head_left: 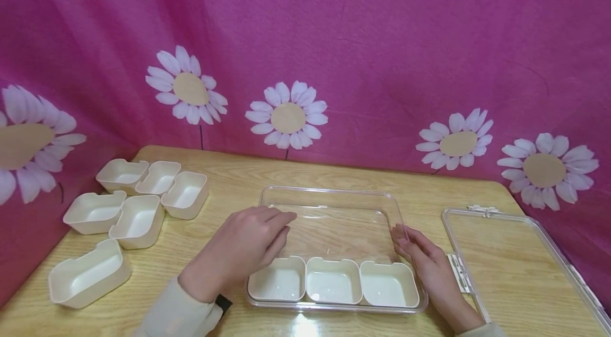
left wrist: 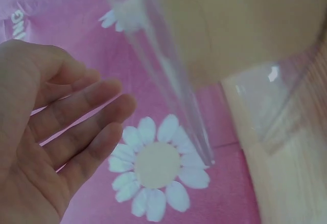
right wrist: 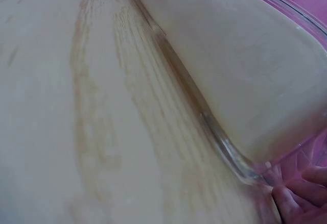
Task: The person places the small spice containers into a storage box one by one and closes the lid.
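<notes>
A clear plastic box [head_left: 334,191] stands on the table, with three cream bins [head_left: 334,281] side by side along its near edge. My left hand [head_left: 250,236] is over the box's left side, fingers relaxed. In the left wrist view, a gap separates the left hand [left wrist: 71,127] from the clear wall [left wrist: 173,76], and it holds nothing. At the box's right wall, my right hand [head_left: 425,260] grips the side with bent fingers. The right wrist view shows the right hand's fingers [right wrist: 301,198] at the box's lower corner, beside a cream bin [right wrist: 245,66].
Several loose cream bins [head_left: 138,220] sit at the table's left. A clear lid [head_left: 530,262] with white clips [head_left: 459,272] lies to the right. A magenta flowered curtain [head_left: 363,61] hangs behind the wooden table [head_left: 229,178].
</notes>
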`<state>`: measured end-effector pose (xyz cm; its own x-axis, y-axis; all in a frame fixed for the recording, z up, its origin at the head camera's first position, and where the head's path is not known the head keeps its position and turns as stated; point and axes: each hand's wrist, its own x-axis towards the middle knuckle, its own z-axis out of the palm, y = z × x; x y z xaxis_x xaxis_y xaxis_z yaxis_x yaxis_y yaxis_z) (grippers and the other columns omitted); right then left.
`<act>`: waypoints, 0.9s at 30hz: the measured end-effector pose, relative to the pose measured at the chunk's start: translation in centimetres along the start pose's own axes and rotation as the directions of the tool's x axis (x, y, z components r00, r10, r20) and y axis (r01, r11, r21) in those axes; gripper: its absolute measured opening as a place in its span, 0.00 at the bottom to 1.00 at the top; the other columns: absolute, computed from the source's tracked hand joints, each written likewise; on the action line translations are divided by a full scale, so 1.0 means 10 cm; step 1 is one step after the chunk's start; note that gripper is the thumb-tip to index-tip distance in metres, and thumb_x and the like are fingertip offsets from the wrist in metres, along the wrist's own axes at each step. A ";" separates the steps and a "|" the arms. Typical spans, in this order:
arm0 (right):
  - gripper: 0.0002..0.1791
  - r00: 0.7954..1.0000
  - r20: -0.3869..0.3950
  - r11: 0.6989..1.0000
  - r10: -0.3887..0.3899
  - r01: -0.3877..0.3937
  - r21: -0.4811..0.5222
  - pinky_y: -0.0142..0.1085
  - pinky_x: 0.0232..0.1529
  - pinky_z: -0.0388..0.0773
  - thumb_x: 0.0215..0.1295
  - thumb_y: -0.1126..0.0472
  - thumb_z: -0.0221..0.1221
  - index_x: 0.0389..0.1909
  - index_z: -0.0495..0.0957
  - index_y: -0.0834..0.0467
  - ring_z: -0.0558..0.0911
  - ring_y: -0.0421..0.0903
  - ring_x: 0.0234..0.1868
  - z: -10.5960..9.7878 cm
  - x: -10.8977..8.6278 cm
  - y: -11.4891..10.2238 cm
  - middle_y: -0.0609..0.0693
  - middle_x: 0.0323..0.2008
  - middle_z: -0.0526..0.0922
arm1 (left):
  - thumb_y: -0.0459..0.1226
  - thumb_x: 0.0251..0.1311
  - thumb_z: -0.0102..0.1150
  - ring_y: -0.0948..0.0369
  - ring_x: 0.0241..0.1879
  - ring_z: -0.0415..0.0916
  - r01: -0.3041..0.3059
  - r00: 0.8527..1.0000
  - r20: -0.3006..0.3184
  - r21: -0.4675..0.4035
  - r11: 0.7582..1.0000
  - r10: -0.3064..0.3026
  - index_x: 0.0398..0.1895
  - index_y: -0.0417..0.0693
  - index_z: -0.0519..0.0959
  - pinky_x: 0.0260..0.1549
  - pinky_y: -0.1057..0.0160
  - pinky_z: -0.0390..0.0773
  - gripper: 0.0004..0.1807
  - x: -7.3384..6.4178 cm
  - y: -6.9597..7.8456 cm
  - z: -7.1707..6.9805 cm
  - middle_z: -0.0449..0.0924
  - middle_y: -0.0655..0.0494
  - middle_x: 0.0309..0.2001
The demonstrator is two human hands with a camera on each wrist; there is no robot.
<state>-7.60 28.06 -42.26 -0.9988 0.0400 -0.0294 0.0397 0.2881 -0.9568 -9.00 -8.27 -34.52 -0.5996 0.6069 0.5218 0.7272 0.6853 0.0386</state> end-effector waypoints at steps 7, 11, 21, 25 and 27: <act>0.28 1.000 -0.001 1.000 -0.006 0.006 -0.009 0.17 0.57 0.75 0.83 0.54 0.48 0.74 0.65 0.68 0.79 0.20 0.57 0.00 0.00 0.00 0.67 0.72 0.71 | 0.37 0.65 0.64 0.59 0.42 0.89 0.126 0.992 -0.006 0.013 0.992 -0.126 0.50 0.46 0.87 0.42 0.58 0.88 0.12 -0.02 -0.12 -0.02 0.91 0.55 0.43; 0.28 1.000 -0.004 1.000 0.000 0.000 -0.021 0.17 0.56 0.75 0.82 0.53 0.48 0.74 0.66 0.67 0.79 0.20 0.56 -0.01 -0.01 0.00 0.66 0.72 0.72 | 0.38 0.66 0.62 0.56 0.44 0.89 0.208 0.978 -0.019 0.004 0.978 -0.208 0.50 0.45 0.86 0.44 0.54 0.88 0.12 -0.05 -0.22 -0.04 0.92 0.53 0.43; 0.28 1.000 -0.015 0.999 0.020 -0.021 -0.036 0.15 0.56 0.74 0.82 0.53 0.48 0.74 0.66 0.66 0.78 0.20 0.55 0.00 -0.01 -0.01 0.66 0.72 0.72 | 0.38 0.68 0.59 0.45 0.53 0.85 0.432 0.901 0.021 0.012 0.902 -0.432 0.52 0.40 0.85 0.56 0.43 0.81 0.15 -0.15 -0.54 -0.06 0.89 0.44 0.51; 0.28 1.000 -0.011 1.000 0.008 -0.009 -0.026 0.16 0.56 0.75 0.82 0.53 0.48 0.74 0.66 0.67 0.79 0.20 0.55 0.00 -0.02 -0.01 0.67 0.72 0.72 | 0.38 0.68 0.59 0.40 0.54 0.82 0.511 0.858 0.022 0.054 0.858 -0.513 0.53 0.37 0.84 0.56 0.41 0.80 0.17 -0.20 -0.64 -0.10 0.88 0.39 0.52; 0.28 1.000 -0.011 1.000 0.006 -0.006 -0.024 0.16 0.56 0.75 0.82 0.53 0.48 0.74 0.66 0.67 0.79 0.20 0.55 0.00 -0.02 -0.01 0.67 0.72 0.72 | 0.38 0.68 0.58 0.39 0.54 0.81 0.552 0.833 0.011 0.063 0.831 -0.554 0.53 0.37 0.84 0.55 0.40 0.80 0.17 -0.22 -0.68 -0.12 0.87 0.37 0.52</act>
<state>-7.43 28.05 -42.20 -0.9981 0.0525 -0.0321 0.0469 0.3103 -0.9495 -12.23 -14.75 -34.93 -0.9055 0.1300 0.4039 0.2524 0.9302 0.2664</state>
